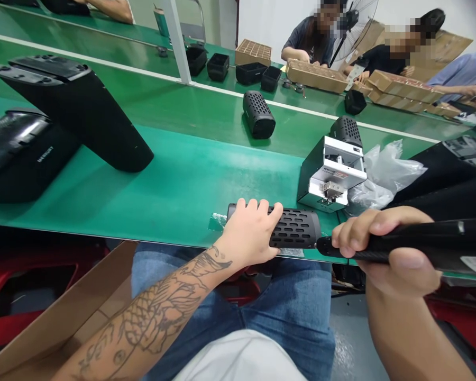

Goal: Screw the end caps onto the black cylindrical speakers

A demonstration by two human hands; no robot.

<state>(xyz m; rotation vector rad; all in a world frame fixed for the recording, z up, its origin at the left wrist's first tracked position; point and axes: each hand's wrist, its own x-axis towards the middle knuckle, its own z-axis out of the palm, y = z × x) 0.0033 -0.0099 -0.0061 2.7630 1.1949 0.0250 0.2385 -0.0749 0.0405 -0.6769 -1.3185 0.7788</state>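
Near the front edge of the green bench lies a black housing with a slotted grille [295, 227], on its side. My left hand [252, 230] is wrapped over its left part, fingers across the top and thumb at the near side. A black electric screwdriver [404, 241] lies level in my right hand [392, 243], whose fingers close around its body. The screwdriver's tip meets the right end of the housing; any screw there is too small to make out. Just behind stands a black and silver screw feeder [333, 174].
Two large black casings [83, 111] [19, 153] stand on the left. Another grille housing [258, 115] sits on the belt beyond. Clear plastic bags [391, 172] and dark casings [452, 169] are at right. Across the line, people work beside cardboard boxes [317, 75]. A metal post [176, 42] rises behind.
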